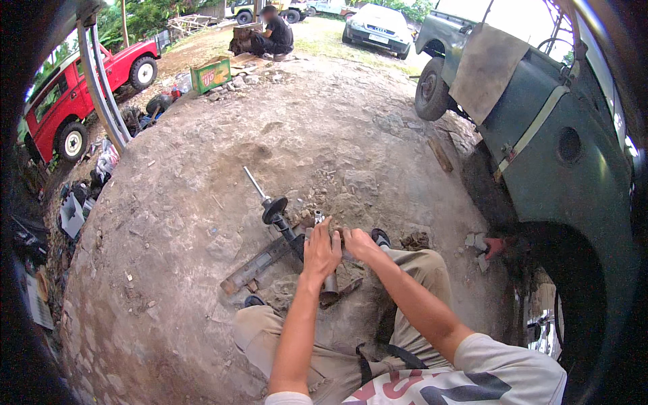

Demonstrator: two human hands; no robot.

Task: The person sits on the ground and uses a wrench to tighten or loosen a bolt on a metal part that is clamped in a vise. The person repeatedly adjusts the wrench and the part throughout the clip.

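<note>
A black shock absorber strut [289, 235] lies aslant on the ground in front of me, its bare rod pointing away to the far left. Its round black spring seat sits below the rod. Under it rests a rusty flat metal bar [256, 265]. My left hand [322, 251] is closed over the strut's lower body, fingers pointing away from me. By those fingertips a small shiny metal piece [318, 216] sticks out, its kind unclear. Close on the right, my right hand [360, 243] is closed with bent fingers; what it pinches is hidden.
My legs in tan trousers [422, 277] flank the strut. To the right stands a dark green vehicle [567, 155], with a wood piece [440, 154] near it. Left are a red vehicle [84, 91] and clutter. Farther off are a green crate [210, 74], a seated person [275, 34] and a white car [379, 30].
</note>
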